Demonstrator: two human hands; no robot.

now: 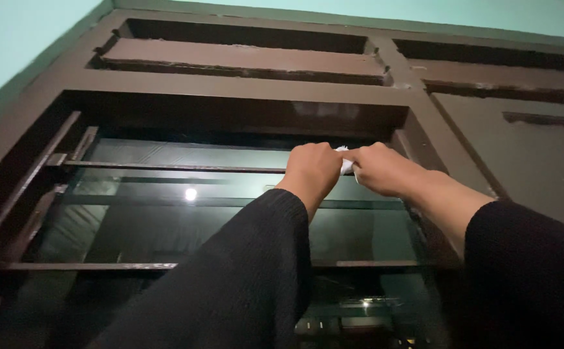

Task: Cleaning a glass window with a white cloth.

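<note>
Both my arms in black sleeves reach up to a dark brown window frame [243, 94]. My left hand [312, 169] and my right hand [385, 169] are fisted side by side at the top right of the window opening, pinching a small white cloth or paper [345, 165] between them. Only a sliver of the white thing shows between the knuckles. The hands sit at the level of the upper horizontal bar [165, 167], in front of the dark glass [165, 226].
More horizontal metal bars [88, 265] cross the opening. A light spot [191, 194] reflects in the glass. Closed brown panels [528, 148] lie to the right, slotted vents [243, 58] above, and a pale green wall [17, 39] at the upper left.
</note>
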